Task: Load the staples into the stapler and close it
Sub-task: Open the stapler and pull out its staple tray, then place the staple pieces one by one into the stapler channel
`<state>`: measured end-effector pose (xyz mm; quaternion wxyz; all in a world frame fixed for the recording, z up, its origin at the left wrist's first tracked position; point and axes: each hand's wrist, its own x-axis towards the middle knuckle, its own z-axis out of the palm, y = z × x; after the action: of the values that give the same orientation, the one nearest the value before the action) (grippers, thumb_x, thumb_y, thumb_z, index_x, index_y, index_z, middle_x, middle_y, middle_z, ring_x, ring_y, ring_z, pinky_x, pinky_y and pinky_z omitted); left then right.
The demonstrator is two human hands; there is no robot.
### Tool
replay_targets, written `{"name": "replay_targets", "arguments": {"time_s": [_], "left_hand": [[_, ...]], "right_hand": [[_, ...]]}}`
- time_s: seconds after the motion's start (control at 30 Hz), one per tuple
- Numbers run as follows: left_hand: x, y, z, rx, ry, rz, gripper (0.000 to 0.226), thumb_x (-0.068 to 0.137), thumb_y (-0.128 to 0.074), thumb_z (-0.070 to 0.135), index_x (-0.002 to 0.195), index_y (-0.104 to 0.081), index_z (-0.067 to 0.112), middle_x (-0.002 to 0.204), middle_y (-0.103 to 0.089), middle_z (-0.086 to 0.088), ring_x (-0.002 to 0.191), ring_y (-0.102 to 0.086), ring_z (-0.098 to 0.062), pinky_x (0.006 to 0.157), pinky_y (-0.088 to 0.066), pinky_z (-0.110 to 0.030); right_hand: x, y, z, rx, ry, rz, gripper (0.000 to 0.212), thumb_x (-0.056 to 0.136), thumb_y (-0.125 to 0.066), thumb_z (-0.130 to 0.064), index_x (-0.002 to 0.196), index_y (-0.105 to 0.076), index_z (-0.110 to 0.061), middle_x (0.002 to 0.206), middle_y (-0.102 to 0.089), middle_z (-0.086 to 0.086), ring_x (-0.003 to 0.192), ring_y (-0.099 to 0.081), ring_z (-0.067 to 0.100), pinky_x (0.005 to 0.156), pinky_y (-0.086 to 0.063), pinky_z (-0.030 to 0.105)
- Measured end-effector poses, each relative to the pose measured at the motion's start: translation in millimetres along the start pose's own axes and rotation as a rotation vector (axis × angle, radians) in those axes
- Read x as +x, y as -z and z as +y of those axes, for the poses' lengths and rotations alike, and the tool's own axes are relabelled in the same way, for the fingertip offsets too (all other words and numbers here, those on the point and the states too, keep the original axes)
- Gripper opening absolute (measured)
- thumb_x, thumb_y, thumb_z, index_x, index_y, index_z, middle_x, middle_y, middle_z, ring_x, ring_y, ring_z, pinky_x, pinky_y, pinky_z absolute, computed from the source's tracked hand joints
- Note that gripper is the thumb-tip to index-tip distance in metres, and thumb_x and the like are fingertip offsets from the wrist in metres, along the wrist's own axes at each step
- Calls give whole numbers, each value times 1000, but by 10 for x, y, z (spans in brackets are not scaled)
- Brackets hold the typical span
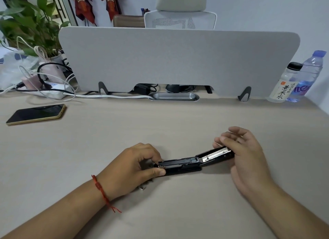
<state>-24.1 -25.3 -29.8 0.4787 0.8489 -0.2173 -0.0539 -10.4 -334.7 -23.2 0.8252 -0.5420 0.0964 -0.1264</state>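
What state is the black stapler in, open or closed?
Open. The stapler has its cover swung out rightward in the right hand, baring the metal channel by the left hand. Whether it is loaded: cannot tell.

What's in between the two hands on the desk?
The open black stapler lies there, in the head view. The left hand pinches one end, the right hand holds the swung-back top at the other.

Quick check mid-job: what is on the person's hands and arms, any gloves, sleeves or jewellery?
No gloves and no sleeves in view: both forearms are bare down to the frame edge. The left hand has a thin red knotted string bracelet at the wrist, with loose ends trailing off it. The right hand and its wrist carry nothing visible: no watch, ring or band.
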Motion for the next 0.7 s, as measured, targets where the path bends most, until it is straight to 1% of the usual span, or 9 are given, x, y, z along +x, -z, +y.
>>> {"name": "replay_targets", "arguments": {"time_s": [0.07, 0.1, 0.2, 0.27, 0.33, 0.43, 0.57, 0.63, 0.7], "left_hand": [[2, 6, 1, -13, 4, -6, 12, 92, -86, 27, 90, -74, 26, 104, -64, 0, 52, -71, -18, 50, -61, -31], [4, 7, 4, -9, 5, -6, 12, 92, -86, 28, 91, -74, 26, 102, -64, 1, 51, -70, -17, 51, -61, -31], [5, 11, 12, -17, 11, -2, 10, 92, -86, 26, 92, -76, 26, 101, -65, 3, 51, -69, -18, 51, -61, -31], [9, 10, 19, -35, 15, -4, 10, 92, -86, 24, 92, -76, 26, 101, -64, 2, 49, -68, -16, 51, -60, -30], [8, 8, 27, -40, 19, -6, 10, 93, -86, 23, 92, -76, 25, 99, -65, 3, 47, -67, -14, 51, -59, -29], [2, 12, 30, -39, 21, -4, 10, 93, -86, 22, 91, -76, 24, 98, -65, 3, 46, -66, -13, 52, -59, -28], [10, 7, 35, -29, 22, -10, 8, 94, -84, 20, 95, -77, 24, 100, -64, 3, 49, -68, -14, 51, -59, -30], [15, 4, 46, -10, 7, -16, 8, 95, -82, 20, 99, -78, 25, 100, -64, 5, 54, -70, -15, 50, -59, -28], [21, 1, 57, 38, -31, -13, 8, 95, -82, 22, 101, -79, 27, 97, -66, 7, 63, -71, -10, 53, -59, -24]], "right_hand": [[29, 53, -23, -286, 123, 43, 36, 89, -75, 7, 107, -67, -23, 93, -75, -6, 83, -75, 21, 82, -61, 38], [47, 84, -42, -455, 177, 4, 36, 90, -77, 3, 105, -69, -29, 97, -77, -9, 87, -76, 17, 84, -59, 33], [65, 159, -100, -885, 336, -144, 24, 92, -78, -11, 96, -73, -34, 99, -75, -22, 93, -72, -1, 78, -48, 7], [56, 170, -130, -1101, 428, -216, 18, 96, -72, -19, 97, -71, -37, 101, -72, -26, 99, -67, -1, 80, -43, 7], [39, 160, -108, -1269, 450, -304, 16, 102, -62, -24, 103, -69, -39, 104, -68, -27, 106, -58, 5, 87, -42, 17], [5, 143, -94, -1312, 406, -324, 21, 107, -50, -28, 113, -70, -34, 110, -67, -24, 112, -56, 10, 94, -44, 34], [-116, 67, -163, -1243, 528, -254, 21, 107, -53, -27, 119, -70, -29, 114, -68, -21, 112, -58, 9, 94, -44, 31], [-232, -9, -187, -1245, 582, -301, 21, 108, -52, -29, 119, -70, -29, 116, -67, -22, 112, -58, 7, 95, -45, 31], [-356, -63, -158, -1373, 674, -404, 25, 109, -49, -35, 121, -70, -29, 118, -67, -20, 111, -60, 9, 95, -44, 32]]}}
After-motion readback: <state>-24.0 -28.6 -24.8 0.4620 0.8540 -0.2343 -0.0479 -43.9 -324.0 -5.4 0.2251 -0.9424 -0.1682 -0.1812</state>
